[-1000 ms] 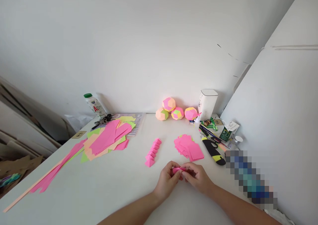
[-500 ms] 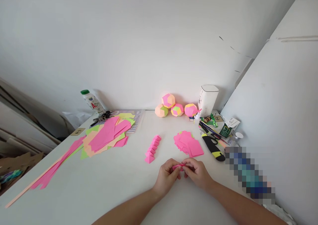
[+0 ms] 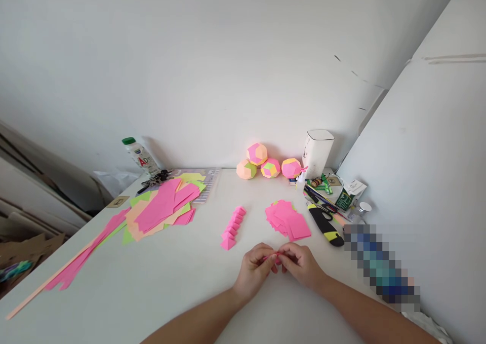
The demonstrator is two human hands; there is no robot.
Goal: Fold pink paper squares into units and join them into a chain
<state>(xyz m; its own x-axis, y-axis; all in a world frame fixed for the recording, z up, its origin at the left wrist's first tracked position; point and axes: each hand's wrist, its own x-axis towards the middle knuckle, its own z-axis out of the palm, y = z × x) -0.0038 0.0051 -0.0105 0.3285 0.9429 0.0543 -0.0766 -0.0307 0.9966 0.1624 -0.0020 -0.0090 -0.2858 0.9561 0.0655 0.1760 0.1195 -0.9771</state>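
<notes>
Between my fingertips is a small piece of folded pink paper (image 3: 277, 256), mostly covered by thumbs and fingers. My left hand (image 3: 256, 267) pinches its left side, and my right hand (image 3: 299, 264) pinches it from the right, the two hands nearly touching. Just beyond them lies a loose pile of pink paper pieces (image 3: 289, 219), with a bit of green at its far edge. To the left of that pile, a row of folded pink paper units (image 3: 233, 228) runs away from me, each overlapping the one behind.
Several faceted paper balls (image 3: 271, 168) sit by the wall beside a white container (image 3: 318, 154). At right lie black-and-yellow scissors (image 3: 325, 225), pens and a small glue bottle (image 3: 300, 181). Coloured paper sheets (image 3: 159, 204) and long strips spread over the left; a green-capped bottle (image 3: 140, 155) stands behind.
Less of the pink paper shows now, as my fingers have drawn closer together over it. The piles and other objects stay where they were.
</notes>
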